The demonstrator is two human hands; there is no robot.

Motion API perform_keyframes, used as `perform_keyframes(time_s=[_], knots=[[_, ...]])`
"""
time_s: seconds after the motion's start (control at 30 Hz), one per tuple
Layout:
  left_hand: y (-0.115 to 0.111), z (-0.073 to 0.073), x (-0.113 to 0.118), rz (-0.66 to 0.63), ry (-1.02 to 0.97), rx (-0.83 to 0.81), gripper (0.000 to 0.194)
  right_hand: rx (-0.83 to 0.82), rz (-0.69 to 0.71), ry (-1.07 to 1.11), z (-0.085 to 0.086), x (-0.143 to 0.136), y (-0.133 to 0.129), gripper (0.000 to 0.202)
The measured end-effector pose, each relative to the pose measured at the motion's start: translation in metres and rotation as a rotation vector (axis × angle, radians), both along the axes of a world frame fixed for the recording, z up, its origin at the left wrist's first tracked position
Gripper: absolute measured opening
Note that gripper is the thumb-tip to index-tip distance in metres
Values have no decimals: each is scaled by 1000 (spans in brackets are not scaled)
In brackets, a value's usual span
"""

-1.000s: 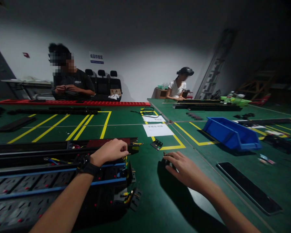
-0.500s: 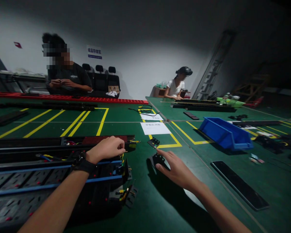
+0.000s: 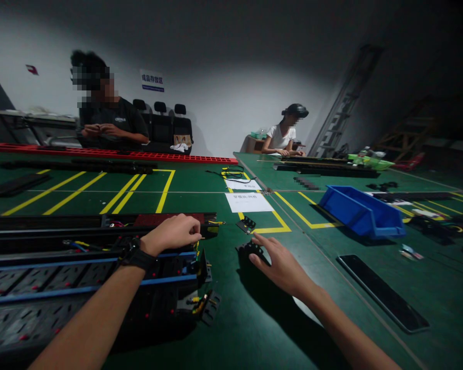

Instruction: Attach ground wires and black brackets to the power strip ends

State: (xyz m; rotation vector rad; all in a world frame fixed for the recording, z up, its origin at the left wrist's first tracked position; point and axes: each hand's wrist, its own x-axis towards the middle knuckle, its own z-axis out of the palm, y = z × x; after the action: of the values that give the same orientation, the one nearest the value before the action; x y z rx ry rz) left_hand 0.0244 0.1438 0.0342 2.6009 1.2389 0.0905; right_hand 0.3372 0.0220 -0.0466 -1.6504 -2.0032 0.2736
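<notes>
My left hand (image 3: 174, 234) is closed over the ends of the long black rails, its fingers curled; what they hold is hidden, though a small tip shows by the fingertips. Thumb and fingers of my right hand (image 3: 275, 259) close around a small black bracket with holes (image 3: 253, 250), just above the green table. Beyond it lies a second black bracket (image 3: 247, 224), flat and apart from the hand. Under my left forearm are black slotted rails with blue edge strips (image 3: 165, 284) and red dots. Brackets with yellow-sleeved wires (image 3: 209, 307) hang from their right ends.
A blue bin (image 3: 360, 213) and a dark smartphone (image 3: 384, 293) lie to the right. White paper labels (image 3: 249, 202) and black cables (image 3: 235, 174) are ahead. A long red grid strip (image 3: 139, 155) crosses the far side, where two people (image 3: 113, 121) sit working.
My right hand's fingers have closed in on the bracket, which looks tilted now. The left hand stays in place. The view has shifted slightly.
</notes>
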Motion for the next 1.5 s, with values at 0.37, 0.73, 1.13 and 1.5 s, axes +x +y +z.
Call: perform_keyframes(time_s=[0.37, 0.73, 1.13, 1.5], knots=[[-1, -1, 0, -5, 4, -2, 25, 26, -26, -104, -2, 7, 5, 53], [-1, -1, -1, -23, -4, 8, 25, 65, 62, -59, -11, 1, 4, 50], [0, -3, 1, -8, -11, 37, 27, -78, 184, 313, 0, -72, 47, 39], [-3, -3, 1, 3, 19, 45, 24, -100, 307, 596, -14, -97, 59, 40]])
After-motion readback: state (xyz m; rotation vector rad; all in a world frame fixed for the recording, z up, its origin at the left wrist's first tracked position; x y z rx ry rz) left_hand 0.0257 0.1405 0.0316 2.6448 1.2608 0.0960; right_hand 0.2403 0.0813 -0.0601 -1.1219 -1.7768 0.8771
